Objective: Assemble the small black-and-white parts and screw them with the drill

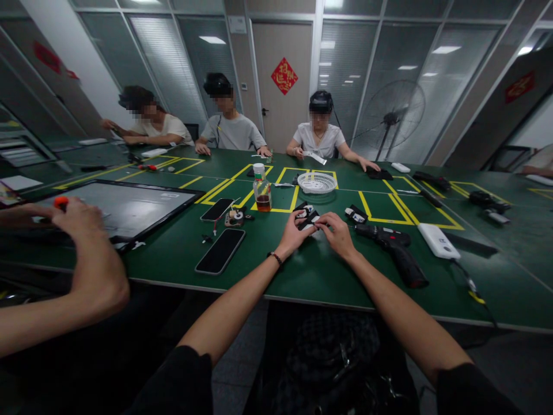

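Note:
Close together over the green table's near half, my two hands meet at a small flat black piece with a white patch (309, 221). My left hand (294, 235) is closed around its left side, a dark beaded bracelet on the wrist. From the right, my right hand (337, 235) pinches the piece's edge with thumb and fingertips. The exact kind of the piece cannot be made out. Just behind lies a similar black-and-white piece (305, 210), partly hidden by my left hand. Another such piece (356, 215) rests beyond my right hand. A black power drill (391, 245) lies to the right.
Left of my hands are a phone (220, 252), a second phone (217, 210), a small motor-like part (236, 217) and a bottle (261, 190). A white basket (317, 183) stands farther back. A white power bank (438, 241) lies right. A co-worker's hand (80, 222) works over a large panel (142, 204).

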`<state>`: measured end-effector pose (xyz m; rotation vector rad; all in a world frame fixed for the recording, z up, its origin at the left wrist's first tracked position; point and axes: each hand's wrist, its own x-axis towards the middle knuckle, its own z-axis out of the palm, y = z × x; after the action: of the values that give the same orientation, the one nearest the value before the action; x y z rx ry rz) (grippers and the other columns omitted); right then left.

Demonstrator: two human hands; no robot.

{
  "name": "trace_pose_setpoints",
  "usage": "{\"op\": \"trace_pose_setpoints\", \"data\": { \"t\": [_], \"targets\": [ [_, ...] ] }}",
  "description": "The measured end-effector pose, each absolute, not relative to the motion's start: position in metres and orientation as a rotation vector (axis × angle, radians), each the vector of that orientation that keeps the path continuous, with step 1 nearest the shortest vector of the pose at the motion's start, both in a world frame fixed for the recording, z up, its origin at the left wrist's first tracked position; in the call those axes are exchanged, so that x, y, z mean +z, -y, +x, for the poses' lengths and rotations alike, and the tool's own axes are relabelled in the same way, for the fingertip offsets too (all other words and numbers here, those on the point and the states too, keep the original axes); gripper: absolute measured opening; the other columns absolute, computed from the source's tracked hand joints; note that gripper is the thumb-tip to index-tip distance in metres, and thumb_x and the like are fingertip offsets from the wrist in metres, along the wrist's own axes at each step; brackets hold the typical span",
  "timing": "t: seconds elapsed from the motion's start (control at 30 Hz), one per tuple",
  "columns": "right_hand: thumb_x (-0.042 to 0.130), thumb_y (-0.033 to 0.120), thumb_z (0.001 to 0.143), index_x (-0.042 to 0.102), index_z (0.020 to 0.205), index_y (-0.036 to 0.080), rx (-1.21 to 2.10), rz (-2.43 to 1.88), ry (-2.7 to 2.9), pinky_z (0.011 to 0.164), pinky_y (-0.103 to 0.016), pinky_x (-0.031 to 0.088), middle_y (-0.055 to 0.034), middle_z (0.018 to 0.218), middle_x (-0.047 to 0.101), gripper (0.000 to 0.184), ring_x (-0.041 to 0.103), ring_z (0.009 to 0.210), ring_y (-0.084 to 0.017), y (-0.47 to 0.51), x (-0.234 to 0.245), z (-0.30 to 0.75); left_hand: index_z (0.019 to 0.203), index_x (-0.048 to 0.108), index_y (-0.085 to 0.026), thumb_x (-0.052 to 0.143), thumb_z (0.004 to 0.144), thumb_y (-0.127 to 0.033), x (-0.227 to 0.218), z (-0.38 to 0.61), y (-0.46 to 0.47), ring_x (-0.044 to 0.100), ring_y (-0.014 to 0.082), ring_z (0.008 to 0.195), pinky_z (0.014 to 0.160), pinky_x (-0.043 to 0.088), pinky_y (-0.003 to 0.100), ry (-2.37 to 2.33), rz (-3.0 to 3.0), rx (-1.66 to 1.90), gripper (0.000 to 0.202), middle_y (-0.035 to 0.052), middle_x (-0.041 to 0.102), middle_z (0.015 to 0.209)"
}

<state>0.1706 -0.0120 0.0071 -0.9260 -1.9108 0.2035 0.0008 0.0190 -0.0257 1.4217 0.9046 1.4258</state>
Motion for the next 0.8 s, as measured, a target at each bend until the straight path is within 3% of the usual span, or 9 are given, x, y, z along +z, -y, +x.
{"op": "trace_pose_setpoints", "data": {
  "t": [0.8],
  "targets": [
    [0.056,0.024,0.091,0.064,0.09,0.021,0.245,-0.972,1.887,0.082,-0.035,0.045,-0.0067,0.091,0.061,0.009,0.055,0.091,-0.023,0.0055,0.0023,0.1754,0.124,0.047,-0.02,0.085,0.062,-0.031,-0.0248,0.0029,-0.0167,0.059,0.0238,0.112,0.1,0.043,0.042,-0.932,1.449,1.486,0.073,0.0115,0.063,0.112]
  ]
}}
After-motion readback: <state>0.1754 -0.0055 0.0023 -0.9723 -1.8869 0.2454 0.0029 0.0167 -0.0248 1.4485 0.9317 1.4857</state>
